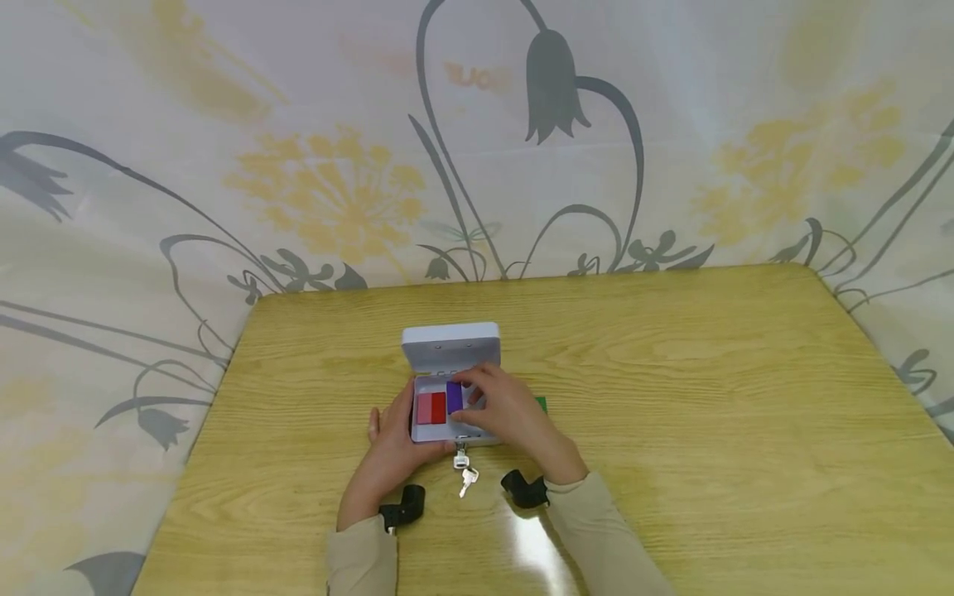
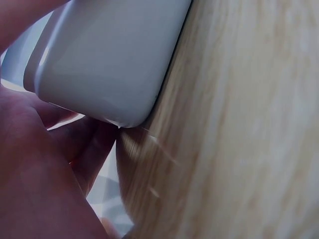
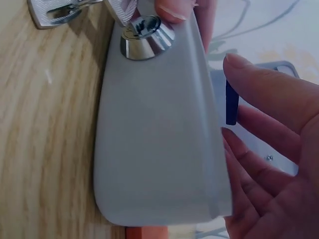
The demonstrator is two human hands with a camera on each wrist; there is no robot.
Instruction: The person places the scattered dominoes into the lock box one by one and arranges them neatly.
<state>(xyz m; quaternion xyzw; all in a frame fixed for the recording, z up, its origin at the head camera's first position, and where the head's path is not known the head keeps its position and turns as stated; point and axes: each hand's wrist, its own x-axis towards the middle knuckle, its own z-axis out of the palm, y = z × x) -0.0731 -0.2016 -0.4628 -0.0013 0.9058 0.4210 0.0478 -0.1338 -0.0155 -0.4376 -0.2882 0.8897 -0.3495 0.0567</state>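
Pinching purple block (image 1: pixel 454 398) lengthwise along twelve-to-six o'clock with right hand (image 1: pixel 516 418). Gripping white box (image 1: pixel 436 432) at nine o'clock with left hand (image 1: pixel 397 451).

The right hand (image 1: pixel 514 411) hides part of the inside of an open box (image 1: pixel 432 433) at center and part of a green block (image 1: pixel 542 404) to its right; sleeves (image 1: pixel 362 556) run off the bottom edge, orange lettering (image 1: pixel 477 76) at upper center too blurred to read.

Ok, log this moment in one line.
left hand: holds white box | right hand: pinches purple block | inside: pink block, red block | lid: open
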